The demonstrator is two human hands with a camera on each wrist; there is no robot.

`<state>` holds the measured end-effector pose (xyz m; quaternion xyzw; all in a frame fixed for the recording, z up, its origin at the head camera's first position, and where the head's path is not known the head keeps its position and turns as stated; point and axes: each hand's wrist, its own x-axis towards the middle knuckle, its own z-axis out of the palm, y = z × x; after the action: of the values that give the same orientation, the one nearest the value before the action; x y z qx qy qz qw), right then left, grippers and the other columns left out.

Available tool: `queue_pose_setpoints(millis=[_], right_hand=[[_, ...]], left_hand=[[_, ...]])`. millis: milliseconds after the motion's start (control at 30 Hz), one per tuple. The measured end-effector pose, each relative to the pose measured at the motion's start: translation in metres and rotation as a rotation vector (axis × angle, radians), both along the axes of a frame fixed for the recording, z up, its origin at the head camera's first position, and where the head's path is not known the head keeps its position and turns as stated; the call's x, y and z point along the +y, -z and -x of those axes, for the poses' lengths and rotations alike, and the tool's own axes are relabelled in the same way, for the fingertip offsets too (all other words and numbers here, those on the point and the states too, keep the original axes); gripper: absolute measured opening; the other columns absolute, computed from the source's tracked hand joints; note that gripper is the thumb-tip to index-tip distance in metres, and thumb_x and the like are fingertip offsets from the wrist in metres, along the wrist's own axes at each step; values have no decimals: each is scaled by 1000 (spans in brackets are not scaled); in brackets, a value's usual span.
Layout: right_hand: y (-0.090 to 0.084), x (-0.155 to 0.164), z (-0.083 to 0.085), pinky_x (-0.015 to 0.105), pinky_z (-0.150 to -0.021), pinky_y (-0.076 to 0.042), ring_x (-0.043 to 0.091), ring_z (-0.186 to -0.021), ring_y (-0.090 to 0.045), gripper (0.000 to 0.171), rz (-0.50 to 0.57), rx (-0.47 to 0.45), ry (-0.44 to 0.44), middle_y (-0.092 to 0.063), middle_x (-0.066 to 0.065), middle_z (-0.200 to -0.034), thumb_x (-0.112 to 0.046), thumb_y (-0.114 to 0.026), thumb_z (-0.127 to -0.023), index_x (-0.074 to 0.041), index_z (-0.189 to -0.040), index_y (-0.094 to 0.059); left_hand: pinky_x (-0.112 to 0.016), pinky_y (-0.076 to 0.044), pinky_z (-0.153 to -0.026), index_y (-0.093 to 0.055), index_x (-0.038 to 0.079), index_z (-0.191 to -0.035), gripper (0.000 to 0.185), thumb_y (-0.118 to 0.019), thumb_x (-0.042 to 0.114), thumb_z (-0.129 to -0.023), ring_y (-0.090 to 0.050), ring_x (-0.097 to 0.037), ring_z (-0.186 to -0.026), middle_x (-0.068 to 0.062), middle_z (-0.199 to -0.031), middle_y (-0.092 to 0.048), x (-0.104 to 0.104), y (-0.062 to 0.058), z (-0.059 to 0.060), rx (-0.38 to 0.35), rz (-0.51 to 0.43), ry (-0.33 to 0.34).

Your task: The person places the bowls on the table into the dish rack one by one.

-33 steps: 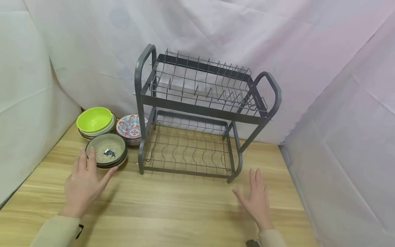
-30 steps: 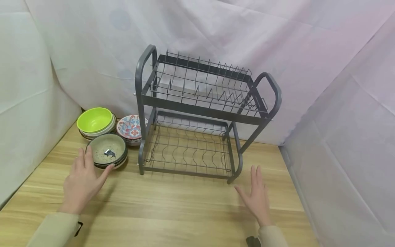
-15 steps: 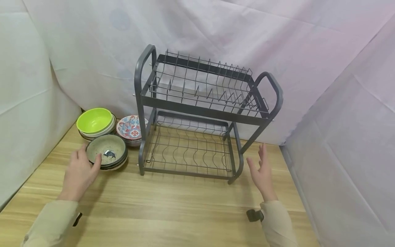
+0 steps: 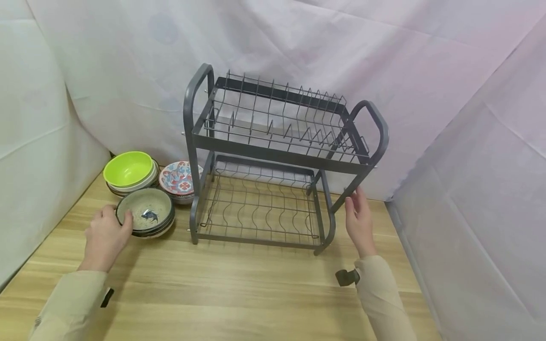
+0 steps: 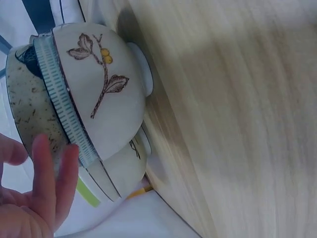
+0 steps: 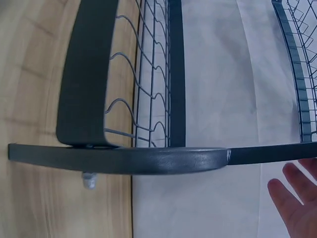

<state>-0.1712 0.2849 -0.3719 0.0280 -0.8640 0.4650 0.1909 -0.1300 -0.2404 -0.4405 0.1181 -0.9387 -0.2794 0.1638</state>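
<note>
My left hand (image 4: 101, 237) pinches the left rim of the top bowl (image 4: 144, 208), speckled beige with a dark fish motif. Its thumb lies over the inside and the fingers are outside. This bowl tops a stack still resting on the table; a white bowl with a twig pattern (image 5: 106, 84) shows lower in that stack in the left wrist view. At the right, my right hand (image 4: 360, 220) is beside the sloping post of the dark grey two-tier dish rack (image 4: 277, 154). Its fingers (image 6: 285, 198) look extended and close to the post, with some fingertips partly hidden.
Behind the held bowl stands a stack topped by a lime green bowl (image 4: 128, 169). A stack with a red-and-blue patterned bowl (image 4: 178, 178) sits against the rack's left side. White cloth (image 4: 469, 156) walls in the wooden table (image 4: 239, 293).
My left hand has moved onto the bowl's rim, its thumb drawing in toward the fingers. The right hand has moved forward up to the rack's right post. The bowls and rack stay put.
</note>
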Motion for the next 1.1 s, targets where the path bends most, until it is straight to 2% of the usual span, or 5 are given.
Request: queue_pose_setpoints(millis=[200, 367, 667, 933, 1100], right_hand=[[1, -3, 10, 38, -88, -47, 32, -113, -52, 41, 71, 42, -35, -55, 18, -122, -18, -38, -97, -12, -137, -36], [3, -5, 15, 27, -81, -51, 33, -102, -57, 37, 131, 38, -7, -58, 21, -108, -19, -39, -97, -10, -133, -40], [-1, -7, 15, 23, -79, -51, 7, -88, -59, 32, 177, 5, 28, -57, -9, -89, -16, -42, -96, -5, -126, -46], [-8, -9, 10, 26, -79, -50, 3, -86, -59, 32, 213, -18, -1, -56, -17, -85, -9, -42, -95, 2, -125, -45], [0, -2, 16, 23, -77, -50, 0, -85, -60, 33, 214, 6, -22, -58, -16, -86, -14, -44, -95, 2, -123, -46]], left_hand=[[-61, -39, -54, -46, -22, -100, 41, -46, 17, -89, -47, -61, -71, -44, -89, -49, -4, 2, 3, 58, 11, 1], [-56, -41, -47, -48, -22, -94, 37, -46, 14, -87, -50, -57, -60, -44, -79, -51, -7, 2, 6, 70, 25, 11], [-49, -36, -41, -46, -14, -81, 27, -44, 13, -88, -48, -45, -50, -33, -63, -50, -9, 0, 10, 3, 33, 20], [-47, -37, -40, -44, -15, -83, 29, -38, 12, -90, -48, -45, -51, -36, -63, -48, -9, 0, 12, -99, 7, 26], [-48, -36, -40, -45, -16, -76, 31, -35, 10, -90, -47, -44, -49, -31, -57, -46, -10, 0, 15, -100, 44, 51]])
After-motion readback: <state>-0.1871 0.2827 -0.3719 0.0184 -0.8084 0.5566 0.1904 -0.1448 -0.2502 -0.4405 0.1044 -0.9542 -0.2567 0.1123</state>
